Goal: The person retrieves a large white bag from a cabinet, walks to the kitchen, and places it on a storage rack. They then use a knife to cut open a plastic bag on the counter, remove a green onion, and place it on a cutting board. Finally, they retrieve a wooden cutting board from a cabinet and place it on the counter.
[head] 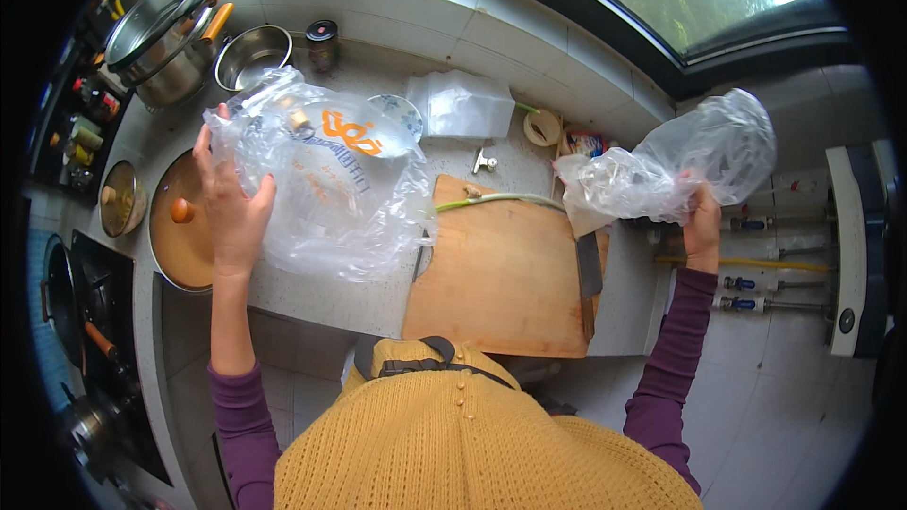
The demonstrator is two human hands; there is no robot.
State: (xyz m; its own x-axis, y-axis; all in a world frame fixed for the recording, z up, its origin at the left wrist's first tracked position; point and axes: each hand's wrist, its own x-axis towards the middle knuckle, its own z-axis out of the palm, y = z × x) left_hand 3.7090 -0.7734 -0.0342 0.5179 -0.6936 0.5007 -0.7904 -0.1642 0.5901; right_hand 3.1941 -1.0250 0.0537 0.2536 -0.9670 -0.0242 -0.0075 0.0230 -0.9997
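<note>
My left hand (230, 216) is raised at the left with its thumb apart, touching a clear plastic bag with orange and blue print (326, 212); its fingertips are partly behind the bag, so the grip is unclear. My right hand (701, 216) grips a crumpled clear plastic bag (716, 149) at the right. Between the hands lies a wooden cutting board (503, 276), with a green onion (496, 198) and a small piece of what looks like ginger (472, 191) near its far edge. A cleaver (588, 265) lies along the board's right side.
A lidded pan (170, 241), a small lidded glass bowl (122, 198) and stacked pots (166, 49) stand at the left. Farther back are an open steel pot (254, 57), a jar (322, 46), a patterned plate (397, 117), a metal clip (485, 161) and a tape roll (542, 127).
</note>
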